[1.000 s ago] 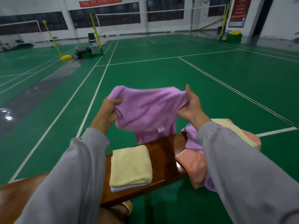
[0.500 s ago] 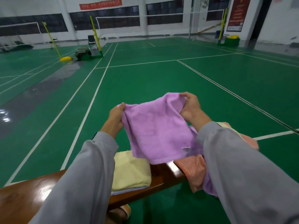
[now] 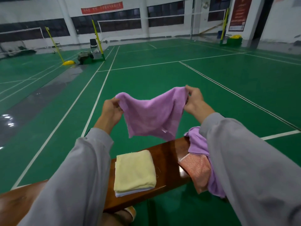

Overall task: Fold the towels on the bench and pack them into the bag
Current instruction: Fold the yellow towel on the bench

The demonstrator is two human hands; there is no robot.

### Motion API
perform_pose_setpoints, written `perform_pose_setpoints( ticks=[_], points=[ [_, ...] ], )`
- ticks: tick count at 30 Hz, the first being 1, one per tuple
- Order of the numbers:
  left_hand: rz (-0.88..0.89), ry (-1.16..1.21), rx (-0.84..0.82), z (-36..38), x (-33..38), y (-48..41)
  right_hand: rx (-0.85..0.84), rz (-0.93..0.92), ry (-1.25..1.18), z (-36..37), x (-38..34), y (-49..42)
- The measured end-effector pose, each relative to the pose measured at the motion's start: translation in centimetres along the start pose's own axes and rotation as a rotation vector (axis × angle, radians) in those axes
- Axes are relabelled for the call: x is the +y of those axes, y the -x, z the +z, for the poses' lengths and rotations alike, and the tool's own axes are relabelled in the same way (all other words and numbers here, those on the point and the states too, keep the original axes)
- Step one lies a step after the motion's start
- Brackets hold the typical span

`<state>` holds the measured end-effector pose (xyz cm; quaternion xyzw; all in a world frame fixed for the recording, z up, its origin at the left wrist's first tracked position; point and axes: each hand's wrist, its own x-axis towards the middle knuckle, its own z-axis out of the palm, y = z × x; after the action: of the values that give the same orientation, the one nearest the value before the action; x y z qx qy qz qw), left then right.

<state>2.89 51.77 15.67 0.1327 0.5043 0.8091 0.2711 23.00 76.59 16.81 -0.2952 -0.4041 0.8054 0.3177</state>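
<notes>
I hold a purple towel [image 3: 151,115] up in the air above the wooden bench [image 3: 169,159]. My left hand [image 3: 111,110] pinches its upper left corner and my right hand [image 3: 194,100] pinches its upper right corner, so the cloth hangs spread between them. On the bench below lies a folded pale yellow towel [image 3: 134,170] on top of a white one. To the right, partly behind my right sleeve, lies a loose heap with another purple towel [image 3: 197,144] and a pink towel [image 3: 197,172]. No bag is in view.
The bench runs from lower left to the right, with green court floor [image 3: 146,79] beyond it. A foot in a shoe [image 3: 130,212] shows under the bench. Net posts, a chair [image 3: 93,44] and a dark bundle [image 3: 84,57] stand far off at the back left.
My hands have moved apart to the towel's top corners, so it now hangs spread out instead of bunched. The towel's lower edge has lifted off the bench.
</notes>
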Motion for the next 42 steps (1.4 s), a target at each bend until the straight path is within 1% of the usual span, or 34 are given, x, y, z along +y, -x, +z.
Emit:
perform_pose_setpoints(
  ticks=[2,4,6,7,8,9,10,13,15,17,18,19,21,23,26,29,31,33,34,35,37,38,40,42],
  points=[
    [-0.013,0.031,0.009,0.0,0.1,-0.5,0.023,0.055,0.037,0.4,0.3,-0.6],
    [-0.048,0.014,0.102,-0.5,-0.7,-1.3,0.085,0.108,0.146,0.4,1.6,-1.1],
    [-0.045,-0.032,0.202,-1.2,-1.0,-1.9,0.135,0.101,0.26,0.1,1.6,-1.3],
    [-0.02,-0.037,0.227,-1.5,-0.9,-2.4,0.153,0.081,0.264,0.1,1.0,-1.0],
    [0.0,-0.033,0.242,-1.7,-0.5,-2.3,0.152,0.037,0.21,0.1,0.3,-1.3],
    [0.018,-0.005,0.24,-1.9,-0.3,-2.6,0.109,0.0,0.118,0.0,-0.3,-1.3],
    [0.002,-0.005,0.226,-2.0,-0.2,-2.3,0.052,0.005,0.056,0.0,-0.5,-1.0],
    [-0.1,-0.056,0.19,-3.0,-1.4,-2.0,-0.049,0.114,0.062,-0.6,1.1,0.4],
    [-0.127,-0.071,0.176,-3.1,-1.7,-1.7,-0.095,0.178,0.097,-0.8,1.7,0.8],
    [-0.092,-0.026,0.118,-2.0,-0.6,-0.9,-0.084,0.153,0.074,-0.6,1.2,0.2],
    [-0.053,0.018,0.091,-1.3,0.2,-0.5,-0.051,0.103,0.042,-0.4,0.8,-0.5],
    [-0.002,0.072,0.075,-0.7,0.9,-0.1,0.006,0.048,0.014,-0.1,0.6,-1.0],
    [0.034,0.17,0.073,-0.2,1.7,0.2,0.116,-0.006,0.067,0.0,0.7,-1.8],
    [0.034,0.107,0.109,-0.4,1.5,-0.1,0.097,0.035,0.185,-0.2,1.1,-2.1],
    [0.082,-0.125,0.19,-1.1,1.2,-0.7,0.048,0.094,0.317,-0.2,0.3,-2.4],
    [0.099,-0.29,0.186,-2.1,1.2,-1.1,0.102,0.004,0.416,0.1,-1.3,-2.7],
    [0.111,-0.437,0.188,-3.2,1.1,-1.4,0.146,-0.028,0.594,0.2,-1.3,-3.0],
    [0.145,-0.613,0.201,-4.2,0.9,-1.5,0.133,0.012,0.771,0.2,-1.0,-3.2],
    [0.156,-0.665,0.198,-4.6,0.9,-1.6,0.099,0.041,0.842,0.1,-1.0,-3.1],
    [0.158,-0.685,0.195,-4.9,0.9,-1.5,0.055,0.042,0.907,0.1,-0.9,-3.2],
    [0.155,-0.647,0.18,-5.0,1.3,-1.3,-0.054,-0.019,1.074,0.5,-1.1,-2.8],
    [0.142,-0.601,0.164,-5.0,1.5,-1.1,-0.113,-0.063,1.197,0.8,-1.2,-2.4],
    [0.121,-0.548,0.13,-4.7,2.1,-0.7,-0.19,-0.162,1.526,1.2,-1.2,-1.8],
    [0.132,-0.611,0.108,-4.6,2.4,-0.5,-0.147,-0.3,1.798,1.5,-1.4,-1.4]
  ],
)
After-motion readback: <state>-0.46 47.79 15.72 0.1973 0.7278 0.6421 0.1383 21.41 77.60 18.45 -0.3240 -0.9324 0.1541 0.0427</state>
